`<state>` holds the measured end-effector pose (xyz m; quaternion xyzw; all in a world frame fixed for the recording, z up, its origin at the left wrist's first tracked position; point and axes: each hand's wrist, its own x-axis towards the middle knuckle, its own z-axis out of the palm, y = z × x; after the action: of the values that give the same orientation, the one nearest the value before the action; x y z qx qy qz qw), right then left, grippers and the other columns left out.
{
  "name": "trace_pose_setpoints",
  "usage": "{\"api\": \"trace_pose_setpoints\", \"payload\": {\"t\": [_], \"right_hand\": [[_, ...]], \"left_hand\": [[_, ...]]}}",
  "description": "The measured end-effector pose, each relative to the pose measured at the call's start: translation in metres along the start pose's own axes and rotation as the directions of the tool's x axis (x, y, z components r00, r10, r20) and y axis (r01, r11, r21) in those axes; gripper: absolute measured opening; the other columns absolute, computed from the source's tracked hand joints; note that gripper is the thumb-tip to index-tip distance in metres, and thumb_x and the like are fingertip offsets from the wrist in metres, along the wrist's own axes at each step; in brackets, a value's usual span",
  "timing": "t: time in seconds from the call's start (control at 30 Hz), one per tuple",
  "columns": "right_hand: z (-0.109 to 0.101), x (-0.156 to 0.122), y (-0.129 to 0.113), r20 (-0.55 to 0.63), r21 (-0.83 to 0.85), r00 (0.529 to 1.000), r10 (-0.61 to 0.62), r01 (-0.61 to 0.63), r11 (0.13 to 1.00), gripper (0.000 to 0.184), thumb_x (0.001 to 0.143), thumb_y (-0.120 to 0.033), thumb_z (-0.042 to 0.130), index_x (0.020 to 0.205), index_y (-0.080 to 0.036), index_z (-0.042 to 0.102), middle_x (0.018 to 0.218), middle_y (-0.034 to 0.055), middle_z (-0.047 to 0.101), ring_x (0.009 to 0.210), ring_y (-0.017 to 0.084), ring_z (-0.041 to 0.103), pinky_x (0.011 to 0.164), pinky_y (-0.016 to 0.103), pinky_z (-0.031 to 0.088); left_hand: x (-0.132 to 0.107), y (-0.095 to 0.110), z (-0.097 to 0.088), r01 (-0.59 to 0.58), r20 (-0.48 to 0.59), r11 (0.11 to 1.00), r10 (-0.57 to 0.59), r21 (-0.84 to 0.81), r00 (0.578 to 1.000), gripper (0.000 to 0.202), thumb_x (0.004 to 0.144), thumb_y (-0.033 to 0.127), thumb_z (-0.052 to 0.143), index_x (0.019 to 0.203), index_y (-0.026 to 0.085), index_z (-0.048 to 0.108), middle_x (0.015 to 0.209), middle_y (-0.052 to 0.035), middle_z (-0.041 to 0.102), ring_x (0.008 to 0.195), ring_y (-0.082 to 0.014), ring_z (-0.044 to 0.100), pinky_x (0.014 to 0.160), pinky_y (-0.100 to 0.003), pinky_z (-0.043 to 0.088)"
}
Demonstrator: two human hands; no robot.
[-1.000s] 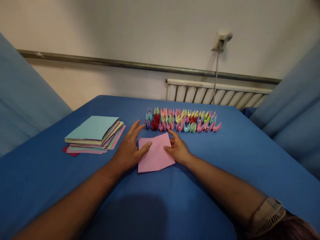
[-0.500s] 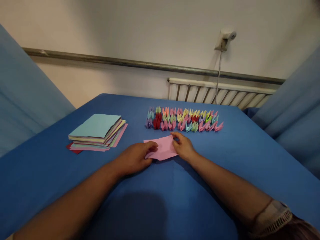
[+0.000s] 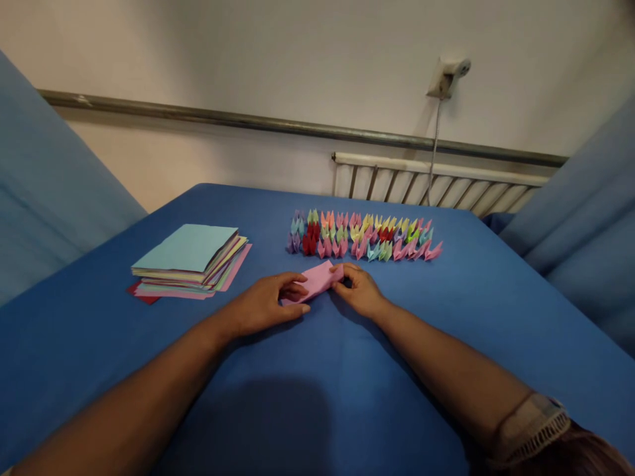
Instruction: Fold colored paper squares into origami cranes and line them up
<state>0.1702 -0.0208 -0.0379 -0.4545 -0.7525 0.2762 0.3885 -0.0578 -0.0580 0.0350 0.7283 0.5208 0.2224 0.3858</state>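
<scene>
A sheet of pink origami paper (image 3: 316,279) is tilted between my hands, one side bent up into a fold. My right hand (image 3: 361,289) pinches its right edge with thumb and fingertips. Around the left end curls my left hand (image 3: 268,301), its fingers against the paper and its thumb stretched out below; part of the sheet is hidden behind these fingers. Just beyond my hands, small folded paper cranes (image 3: 367,238) in many colours stand in rows. To the left of my left hand lies a stack of coloured paper squares (image 3: 186,248), light blue on top.
A blue cloth (image 3: 397,396) covers the table. Behind it are a pale wall, a metal rail (image 3: 223,120), a white radiator (image 3: 397,164) and a socket with a plug and cord (image 3: 446,78). Blue curtains (image 3: 54,172) hang at both sides.
The pink paper has gone from lying fairly flat to being bent over and turned, its right end raised. My left thumb has moved out from the paper; my right fingers have closed on the edge.
</scene>
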Motion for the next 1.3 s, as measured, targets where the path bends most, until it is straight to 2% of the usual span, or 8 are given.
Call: {"api": "trace_pose_setpoints", "payload": {"t": [0.1, 0.3, 0.4, 0.47, 0.6, 0.73, 0.93, 1.3], "right_hand": [[-0.001, 0.002, 0.003, -0.042, -0.087, 0.996, 0.078, -0.082, 0.993, 0.019, 0.079, -0.016, 0.055, 0.089, -0.019, 0.07, 0.095, 0.0044, 0.068, 0.092, 0.02, 0.06, 0.087, 0.035, 0.046], [-0.002, 0.002, 0.002, -0.037, -0.218, 0.992, 0.123, -0.128, 0.968, 0.013, 0.082, -0.03, 0.06, 0.08, -0.019, 0.067, 0.087, 0.0043, 0.064, 0.086, 0.02, 0.057, 0.081, 0.034, 0.045], [0.0, 0.002, -0.001, -0.057, -0.306, 0.989, 0.139, -0.15, 0.94, 0.017, 0.081, -0.036, 0.065, 0.083, -0.019, 0.065, 0.091, 0.006, 0.063, 0.091, 0.023, 0.056, 0.085, 0.037, 0.045], [0.001, 0.001, -0.004, -0.074, -0.336, 0.985, 0.155, -0.171, 0.926, 0.029, 0.079, -0.038, 0.068, 0.1, -0.017, 0.064, 0.102, 0.0085, 0.064, 0.101, 0.025, 0.055, 0.091, 0.04, 0.043], [0.002, -0.004, -0.017, -0.072, -0.407, 0.992, 0.104, -0.124, 0.905, 0.059, 0.082, -0.034, 0.065, 0.133, -0.012, 0.047, 0.136, 0.0166, 0.05, 0.127, 0.029, 0.044, 0.104, 0.046, 0.036], [0.006, -0.017, -0.036, 0.162, -0.444, 0.982, -0.101, 0.163, 0.881, 0.049, 0.095, -0.03, 0.045, 0.142, -0.017, 0.042, 0.152, 0.0116, 0.038, 0.143, 0.025, 0.025, 0.115, 0.046, 0.022], [0.015, -0.029, -0.043, 0.371, -0.43, 0.927, -0.054, 0.223, 0.875, 0.067, 0.095, -0.046, 0.044, 0.148, -0.007, 0.031, 0.154, 0.0188, 0.03, 0.145, 0.029, 0.023, 0.117, 0.047, 0.022], [0.015, -0.032, -0.039, 0.28, -0.503, 0.958, 0.056, 0.097, 0.859, 0.08, 0.089, -0.057, 0.05, 0.148, -0.006, 0.032, 0.154, 0.0224, 0.028, 0.145, 0.034, 0.022, 0.114, 0.051, 0.023]], "left_hand": [[0.0, -0.001, -0.005, -0.002, -0.034, 0.979, 0.009, 0.206, 0.999, 0.061, 0.062, 0.042, 0.072, 0.119, 0.021, 0.064, 0.114, -0.0094, 0.07, 0.102, -0.0296, 0.065, 0.087, -0.036, 0.049], [0.006, -0.009, -0.006, 0.064, -0.053, 0.93, -0.048, 0.362, 0.997, 0.044, 0.076, 0.04, 0.055, 0.113, 0.017, 0.065, 0.09, -0.009, 0.071, 0.08, -0.0268, 0.066, 0.068, -0.033, 0.046], [0.006, -0.011, -0.007, 0.15, -0.099, 0.871, -0.117, 0.468, 0.988, 0.056, 0.077, 0.039, 0.056, 0.127, 0.016, 0.056, 0.093, -0.0105, 0.071, 0.085, -0.0291, 0.066, 0.07, -0.035, 0.047], [0.005, -0.012, -0.005, 0.145, -0.154, 0.825, -0.071, 0.547, 0.985, 0.064, 0.077, 0.037, 0.057, 0.137, 0.016, 0.047, 0.105, -0.0129, 0.069, 0.099, -0.0316, 0.064, 0.082, -0.039, 0.048], [0.0, -0.015, 0.011, -0.051, -0.188, 0.735, 0.239, 0.676, 0.953, 0.067, 0.081, 0.029, 0.053, 0.145, 0.015, 0.036, 0.15, -0.0157, 0.04, 0.141, -0.0327, 0.031, 0.113, -0.049, 0.028], [-0.008, -0.01, 0.036, -0.286, 0.047, 0.749, 0.323, 0.597, 0.945, 0.071, 0.09, 0.044, 0.047, 0.15, 0.016, 0.024, 0.157, -0.0155, 0.025, 0.146, -0.031, 0.018, 0.116, -0.05, 0.023], [-0.015, -0.009, 0.05, -0.297, 0.197, 0.738, 0.222, 0.606, 0.955, 0.092, 0.086, 0.068, 0.041, 0.151, 0.006, 0.02, 0.156, -0.0236, 0.023, 0.146, -0.0342, 0.017, 0.116, -0.048, 0.019], [-0.015, -0.018, 0.043, -0.049, 0.048, 0.661, 0.019, 0.749, 0.999, 0.103, 0.078, 0.079, 0.037, 0.147, 0.002, 0.032, 0.154, -0.0291, 0.022, 0.142, -0.0475, 0.016, 0.112, -0.06, 0.014]]}}
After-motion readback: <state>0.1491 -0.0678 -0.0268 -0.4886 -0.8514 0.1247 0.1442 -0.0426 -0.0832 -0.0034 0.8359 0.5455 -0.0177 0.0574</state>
